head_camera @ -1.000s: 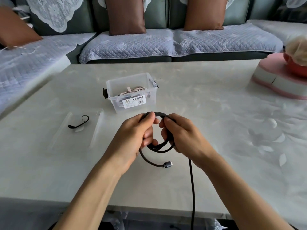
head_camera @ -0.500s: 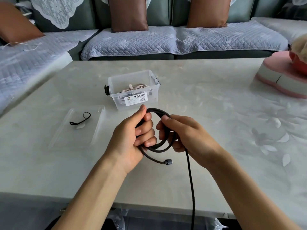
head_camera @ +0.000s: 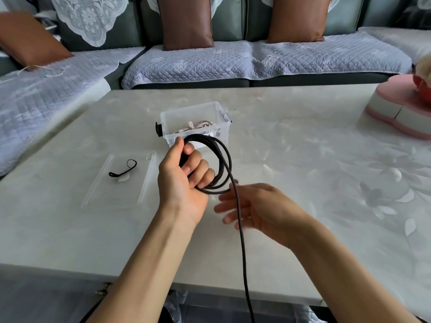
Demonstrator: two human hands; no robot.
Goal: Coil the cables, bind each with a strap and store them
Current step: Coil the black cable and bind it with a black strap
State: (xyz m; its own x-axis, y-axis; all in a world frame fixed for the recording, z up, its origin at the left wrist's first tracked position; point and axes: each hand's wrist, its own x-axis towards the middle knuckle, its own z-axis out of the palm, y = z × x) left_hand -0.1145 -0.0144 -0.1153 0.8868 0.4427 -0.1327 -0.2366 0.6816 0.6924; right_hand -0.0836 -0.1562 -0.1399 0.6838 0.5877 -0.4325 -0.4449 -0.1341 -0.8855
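Left hand (head_camera: pixel 184 180) grips the coiled cable (head_camera: pixel 224 159); right hand (head_camera: pixel 258 208) spread wide, empty — best feed even loops, no twists.

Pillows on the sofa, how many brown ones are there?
3. One pillow lies at the far left, one stands in the middle, one stands to its right. More may be hidden outside the picture.
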